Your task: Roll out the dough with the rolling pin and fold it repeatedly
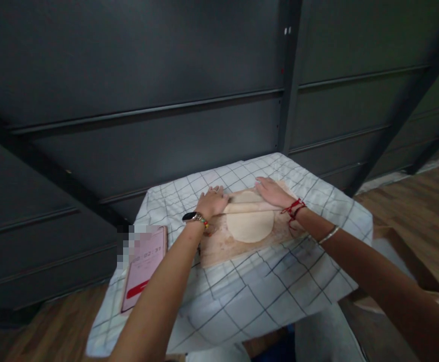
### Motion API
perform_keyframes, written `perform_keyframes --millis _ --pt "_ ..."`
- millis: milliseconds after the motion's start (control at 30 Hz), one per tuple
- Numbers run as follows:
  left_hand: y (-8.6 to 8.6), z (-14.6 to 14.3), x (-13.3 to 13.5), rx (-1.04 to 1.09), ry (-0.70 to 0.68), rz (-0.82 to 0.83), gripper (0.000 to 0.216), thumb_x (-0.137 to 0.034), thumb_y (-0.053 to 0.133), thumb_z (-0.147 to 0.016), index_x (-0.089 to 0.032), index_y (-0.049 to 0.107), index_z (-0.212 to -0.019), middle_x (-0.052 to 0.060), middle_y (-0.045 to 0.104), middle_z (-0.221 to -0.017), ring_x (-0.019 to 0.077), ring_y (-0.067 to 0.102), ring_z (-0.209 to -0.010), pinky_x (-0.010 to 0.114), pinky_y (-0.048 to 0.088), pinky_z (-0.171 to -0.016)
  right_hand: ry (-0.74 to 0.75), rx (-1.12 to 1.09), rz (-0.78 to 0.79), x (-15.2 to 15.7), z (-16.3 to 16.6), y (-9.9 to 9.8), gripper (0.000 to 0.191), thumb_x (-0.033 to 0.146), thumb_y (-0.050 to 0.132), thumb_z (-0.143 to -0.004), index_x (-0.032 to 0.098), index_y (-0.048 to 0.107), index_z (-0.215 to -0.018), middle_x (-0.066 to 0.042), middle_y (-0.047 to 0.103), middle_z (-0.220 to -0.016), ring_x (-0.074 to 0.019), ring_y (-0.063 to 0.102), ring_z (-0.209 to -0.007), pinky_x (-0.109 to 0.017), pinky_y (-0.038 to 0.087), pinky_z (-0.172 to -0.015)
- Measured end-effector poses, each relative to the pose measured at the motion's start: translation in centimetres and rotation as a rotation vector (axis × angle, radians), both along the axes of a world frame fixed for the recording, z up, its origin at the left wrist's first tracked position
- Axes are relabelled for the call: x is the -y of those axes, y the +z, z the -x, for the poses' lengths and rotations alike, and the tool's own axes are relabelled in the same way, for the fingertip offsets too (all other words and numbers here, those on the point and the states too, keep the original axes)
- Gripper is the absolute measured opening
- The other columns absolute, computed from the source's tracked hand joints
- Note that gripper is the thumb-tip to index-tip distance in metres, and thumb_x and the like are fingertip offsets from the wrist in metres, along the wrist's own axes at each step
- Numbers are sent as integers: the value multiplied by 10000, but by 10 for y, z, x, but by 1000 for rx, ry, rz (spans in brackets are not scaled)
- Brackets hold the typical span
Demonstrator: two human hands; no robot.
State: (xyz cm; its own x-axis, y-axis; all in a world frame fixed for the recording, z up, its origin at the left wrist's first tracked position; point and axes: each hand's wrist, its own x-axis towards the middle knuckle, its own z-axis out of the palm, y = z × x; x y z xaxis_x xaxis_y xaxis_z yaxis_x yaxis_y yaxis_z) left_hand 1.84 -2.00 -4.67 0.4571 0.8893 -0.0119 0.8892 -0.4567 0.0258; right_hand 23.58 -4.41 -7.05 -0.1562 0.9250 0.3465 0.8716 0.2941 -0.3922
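A wooden rolling pin (pixel 245 207) lies crosswise over a flat, round sheet of dough (pixel 250 229). The dough rests on a wooden board (pixel 219 253) and shows on both the near and far sides of the pin. My left hand (pixel 211 202) is on the pin's left end, its fingers bent over it and pointing away from me. On the right end my right hand (pixel 271 192) grips the pin, palm down, hiding that end. I wear a watch on the left wrist and a red cord on the right.
A white checked cloth (pixel 242 296) covers the small table under the board. A phone (pixel 146 271) with a timer on its screen lies at the table's left. Dark panels (pixel 204 136) rise behind the table. To the lower right an open cardboard box (pixel 411 256) stands on the floor.
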Motion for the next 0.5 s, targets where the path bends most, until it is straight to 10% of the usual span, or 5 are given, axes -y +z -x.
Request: perform_keyframes --millis 267,500 --pt "-3 15 43 -46 -63 -103 441 -309 205 -954 -180 428 -1311 87 444 -1401 260 340 -1316 448 279 -1052 257 -31 -147 48 3 -16 444 292 253 -954 100 472 -1290 -164 486 -1355 -234 434 -1263 -436 350 -1071" --pt "-3 1 9 -107 -58 -82 419 -264 195 -954 -144 559 -1123 123 544 -1278 253 460 -1211 426 346 -1012 159 -73 -62 23 1 5 453 272 200 -970 151 465 -1316 -141 526 -1323 -244 457 -1249 -476 386 -1043"
